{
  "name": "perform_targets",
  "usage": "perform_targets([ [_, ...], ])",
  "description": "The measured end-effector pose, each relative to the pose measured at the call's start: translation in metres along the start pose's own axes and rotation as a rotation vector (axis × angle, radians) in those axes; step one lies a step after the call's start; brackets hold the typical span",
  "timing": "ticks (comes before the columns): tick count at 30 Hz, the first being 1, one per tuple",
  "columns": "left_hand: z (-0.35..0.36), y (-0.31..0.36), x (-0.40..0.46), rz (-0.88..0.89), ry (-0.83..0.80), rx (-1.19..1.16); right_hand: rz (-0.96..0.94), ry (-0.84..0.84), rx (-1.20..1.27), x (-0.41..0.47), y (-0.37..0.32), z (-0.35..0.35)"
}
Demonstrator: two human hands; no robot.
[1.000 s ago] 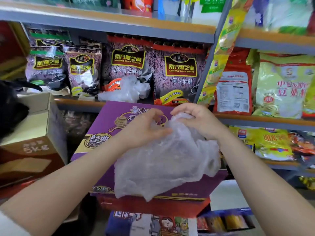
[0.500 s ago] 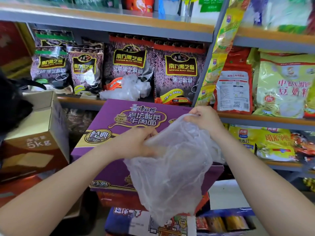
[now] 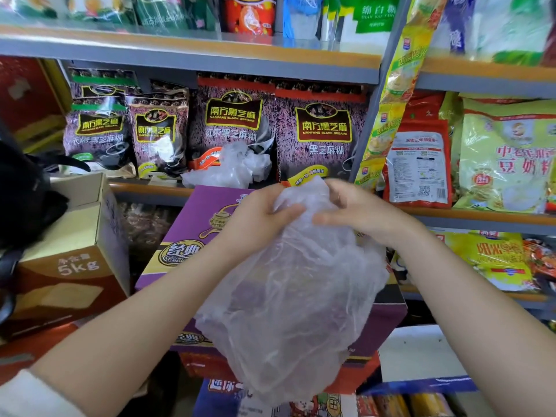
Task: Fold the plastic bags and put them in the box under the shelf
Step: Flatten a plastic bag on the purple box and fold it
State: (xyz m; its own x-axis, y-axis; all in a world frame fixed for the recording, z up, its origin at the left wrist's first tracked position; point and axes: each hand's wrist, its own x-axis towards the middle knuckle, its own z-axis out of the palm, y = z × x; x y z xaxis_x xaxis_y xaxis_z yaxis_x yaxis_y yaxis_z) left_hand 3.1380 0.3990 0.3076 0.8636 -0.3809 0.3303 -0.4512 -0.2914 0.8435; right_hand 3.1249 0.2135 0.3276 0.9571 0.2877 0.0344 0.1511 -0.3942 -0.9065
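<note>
Since half a second ago both hands have drawn together at the top of the thin, translucent white plastic bag [image 3: 288, 296], where earlier the left one held it lower and off to the side. Now the left hand [image 3: 258, 224] pinches the gathered upper edge with thumb over the film, and the right hand [image 3: 355, 212] grips the same bunched top from the other side, its fingers curled into the plastic. From that shared hold the bag hangs down between the forearms, in the air in front of the purple printed cardboard carton [image 3: 186, 236], its lower end reaching over the colourful packs at the bottom of the view. I judge the film to be nearly weightless, limp and rather slippery, so it will billow and unfold itself unless creases are pressed flat; the sensible hold is at the rim or corners, pulled taut, rather than the loose middle. A second crumpled clear plastic bag [image 3: 231, 170] lies on the grey metal shelf [image 3: 150, 191] just behind the carton, against the dark sesame-powder packets [image 3: 228, 130]. A brown cardboard box marked 5kg [image 3: 75, 260] stands at the left, apart from the hands.
</note>
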Motion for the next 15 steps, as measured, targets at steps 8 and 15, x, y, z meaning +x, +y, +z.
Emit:
perform_targets([
  [8,-0.010,-0.035,-0.012,-0.180,0.207,-0.132,0.160,0.169,-0.093,-0.007,0.032,-0.013],
  [15,-0.025,-0.037,-0.003,-0.231,0.026,-0.240,-0.033,0.078,-0.108,0.003,0.027,-0.004],
])
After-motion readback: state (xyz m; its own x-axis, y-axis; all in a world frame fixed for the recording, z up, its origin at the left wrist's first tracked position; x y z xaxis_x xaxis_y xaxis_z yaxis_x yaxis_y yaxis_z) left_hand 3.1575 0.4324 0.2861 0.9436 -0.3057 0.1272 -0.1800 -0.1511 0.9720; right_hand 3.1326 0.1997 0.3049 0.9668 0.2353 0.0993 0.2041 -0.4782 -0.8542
